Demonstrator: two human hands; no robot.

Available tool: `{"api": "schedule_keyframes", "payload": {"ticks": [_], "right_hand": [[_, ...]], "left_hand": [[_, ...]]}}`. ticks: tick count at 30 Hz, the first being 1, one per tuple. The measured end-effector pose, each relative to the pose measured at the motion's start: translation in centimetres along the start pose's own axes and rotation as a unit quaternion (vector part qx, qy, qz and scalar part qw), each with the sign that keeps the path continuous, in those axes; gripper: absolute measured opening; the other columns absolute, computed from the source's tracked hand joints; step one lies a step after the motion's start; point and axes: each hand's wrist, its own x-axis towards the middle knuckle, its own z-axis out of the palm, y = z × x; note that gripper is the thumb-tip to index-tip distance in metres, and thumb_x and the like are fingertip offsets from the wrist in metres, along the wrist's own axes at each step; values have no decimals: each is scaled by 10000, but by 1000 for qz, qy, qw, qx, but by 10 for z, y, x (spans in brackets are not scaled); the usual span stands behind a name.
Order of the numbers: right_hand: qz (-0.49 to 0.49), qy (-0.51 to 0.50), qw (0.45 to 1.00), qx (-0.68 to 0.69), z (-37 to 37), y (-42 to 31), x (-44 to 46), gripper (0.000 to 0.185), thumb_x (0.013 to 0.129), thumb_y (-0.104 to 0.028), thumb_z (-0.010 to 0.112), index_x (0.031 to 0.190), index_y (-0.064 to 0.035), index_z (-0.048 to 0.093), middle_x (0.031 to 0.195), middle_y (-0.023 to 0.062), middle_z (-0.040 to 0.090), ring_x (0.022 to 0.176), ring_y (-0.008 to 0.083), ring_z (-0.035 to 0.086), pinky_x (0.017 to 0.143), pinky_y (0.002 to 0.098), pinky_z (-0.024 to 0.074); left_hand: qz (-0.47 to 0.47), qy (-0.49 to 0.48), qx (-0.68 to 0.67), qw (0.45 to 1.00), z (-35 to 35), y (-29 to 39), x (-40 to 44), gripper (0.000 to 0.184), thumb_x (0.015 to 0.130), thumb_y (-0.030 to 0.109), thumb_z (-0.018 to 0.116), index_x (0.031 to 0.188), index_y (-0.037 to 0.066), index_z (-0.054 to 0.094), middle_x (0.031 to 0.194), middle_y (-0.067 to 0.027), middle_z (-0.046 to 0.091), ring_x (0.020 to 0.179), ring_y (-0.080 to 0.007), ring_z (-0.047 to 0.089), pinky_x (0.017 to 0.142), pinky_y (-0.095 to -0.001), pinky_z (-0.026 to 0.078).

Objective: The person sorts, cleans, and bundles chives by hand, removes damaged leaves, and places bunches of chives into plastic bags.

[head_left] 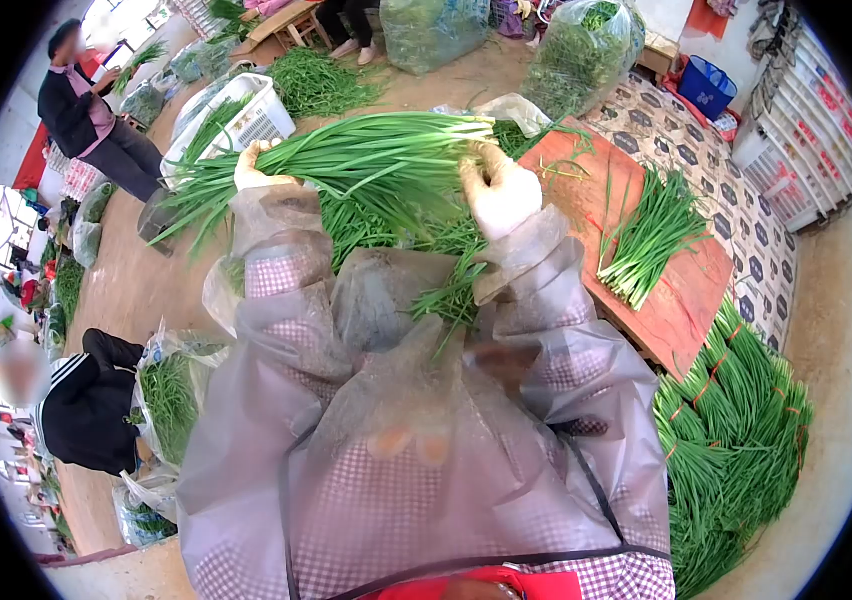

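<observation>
A loose bunch of garlic chives (pixel 366 155) is held up across my front, white stem ends to the right and green tips drooping left. My left hand (pixel 264 168), in a pale glove, closes round the leafy part, its fingers partly hidden by the leaves. The gloved right hand (pixel 502 190) pinches the bunch near the stem ends. Beside my right hand, a smaller pile of chives (pixel 651 235) lies on a reddish wooden board (pixel 601 185). More loose chives (pixel 356 225) show below the held bunch, over my lap.
Tied chive bundles (pixel 736 440) are stacked at my right. A white crate (pixel 261 118) stands ahead on the left, near a heap of greens (pixel 321 82). One person (pixel 96 110) stands at left; another (pixel 91 400) sits by a bag of greens (pixel 171 400). A blue bucket (pixel 708 88) is far right.
</observation>
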Motion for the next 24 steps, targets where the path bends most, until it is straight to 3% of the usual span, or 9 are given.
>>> {"api": "schedule_keyframes", "payload": {"ticks": [1, 3, 5, 6, 9, 13, 19, 21, 24], "right_hand": [[52, -19, 995, 88, 3, 5, 5, 298, 879, -298, 526, 1077, -98, 622, 839, 224, 654, 752, 391, 641, 703, 496, 502], [31, -43, 997, 61, 7, 8, 11, 351, 875, -276, 542, 1148, -63, 605, 838, 221, 665, 720, 336, 669, 660, 446, 526], [130, -118, 944, 279, 10, 2, 15, 318, 881, -196, 582, 1100, 31, 624, 713, 106, 665, 529, 127, 613, 422, 272, 440], [185, -111, 908, 360, 6, -5, 15, 324, 873, -181, 569, 1087, 58, 613, 681, 108, 648, 495, 132, 574, 416, 269, 421], [267, -50, 805, 527, 14, -2, 23, 155, 826, -111, 628, 929, 3, 653, 575, 61, 578, 342, 97, 384, 341, 255, 286], [249, -139, 761, 583, 8, 13, 23, 107, 791, -97, 685, 819, -7, 633, 565, 41, 567, 346, 87, 383, 338, 248, 264], [250, -104, 807, 525, 20, 46, 8, 155, 789, -107, 697, 866, 22, 660, 568, 36, 557, 363, 72, 395, 342, 249, 268], [293, -18, 823, 486, 24, 77, 2, 150, 812, -125, 678, 858, 17, 661, 563, 35, 561, 363, 80, 404, 346, 250, 278], [341, -80, 873, 341, 20, 127, -21, 143, 836, -141, 638, 847, -1, 666, 525, 25, 558, 381, 100, 440, 362, 250, 314]], "left_hand": [[-26, -5, -5, 1000, 0, 1, 1, 138, 838, 190, 507, 724, 113, 517, 826, -81, 610, 803, -295, 568, 778, -492, 467], [-3, 21, -4, 1000, 13, -6, -11, 149, 852, 202, 511, 734, 114, 526, 834, -75, 614, 818, -296, 570, 779, -498, 466], [11, 44, 21, 999, 41, -13, -42, 144, 835, 155, 534, 719, 71, 513, 697, -51, 553, 693, -222, 550, 715, -390, 496], [-52, -22, -15, 998, 36, -5, -39, 164, 876, 201, 514, 750, 100, 540, 868, -84, 614, 789, -277, 588, 694, -454, 497], [34, -10, 35, 999, 33, -13, -35, 168, 881, 187, 506, 751, 84, 533, 848, -92, 607, 742, -266, 588, 669, -421, 505], [40, 36, -23, 998, 53, -7, -36, 175, 894, 187, 505, 770, 65, 525, 785, -90, 593, 708, -252, 582, 664, -405, 509], [40, 52, 35, 997, 68, -12, -36, 163, 884, 173, 531, 773, 53, 536, 747, -82, 575, 719, -242, 566, 723, -409, 504], [86, 49, -3, 995, 66, -15, -32, 160, 883, 167, 540, 771, 52, 533, 749, -79, 573, 725, -242, 566, 729, -411, 503], [75, 51, 12, 996, 72, -10, -42, 154, 885, 167, 537, 790, 47, 523, 740, -76, 568, 723, -240, 565, 731, -411, 506]]}}
